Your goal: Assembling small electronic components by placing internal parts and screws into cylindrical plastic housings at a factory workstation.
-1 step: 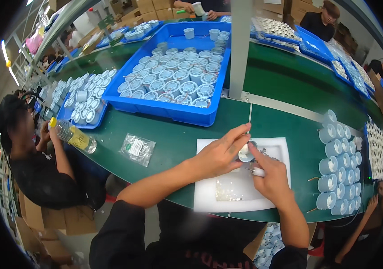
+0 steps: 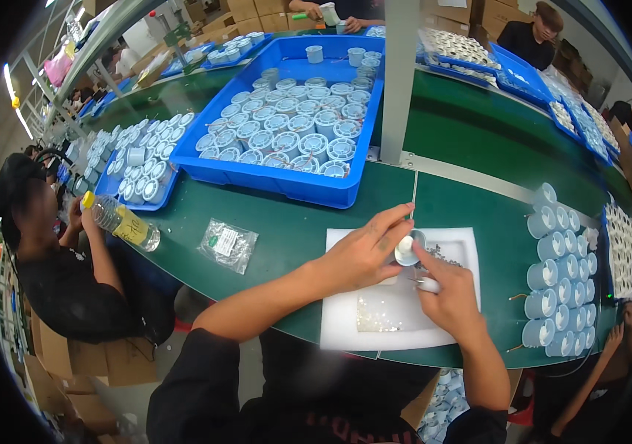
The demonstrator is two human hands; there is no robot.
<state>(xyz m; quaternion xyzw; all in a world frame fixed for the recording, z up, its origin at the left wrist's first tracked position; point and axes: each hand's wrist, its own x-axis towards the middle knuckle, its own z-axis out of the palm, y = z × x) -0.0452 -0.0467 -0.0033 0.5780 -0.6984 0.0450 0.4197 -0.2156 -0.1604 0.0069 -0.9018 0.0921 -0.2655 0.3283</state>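
Observation:
Over a white foam tray (image 2: 338,314), my left hand (image 2: 356,255) holds a small light-blue cup (image 2: 401,259) by its side. A round white part (image 2: 405,247) shows inside the cup. My right hand (image 2: 449,292) is closed round a white-handled tool (image 2: 428,284) with a thin metal tip, while its index finger touches the cup's rim. Small pale, shiny pieces (image 2: 379,318) lie in the near part of the tray. Small dark grey pieces (image 2: 443,255) are heaped beyond my right hand.
Rows of blue cups (image 2: 541,274) stand at the right. A large blue bin (image 2: 271,181) of capped cups is ahead, left of a metal post (image 2: 397,96). A plastic bag (image 2: 228,246) and a yellow-capped bottle (image 2: 127,224) lie left; a co-worker (image 2: 57,274) sits there.
The white part inside the cup shows rounder and fuller than before. Both hands keep nearly the same place and hold.

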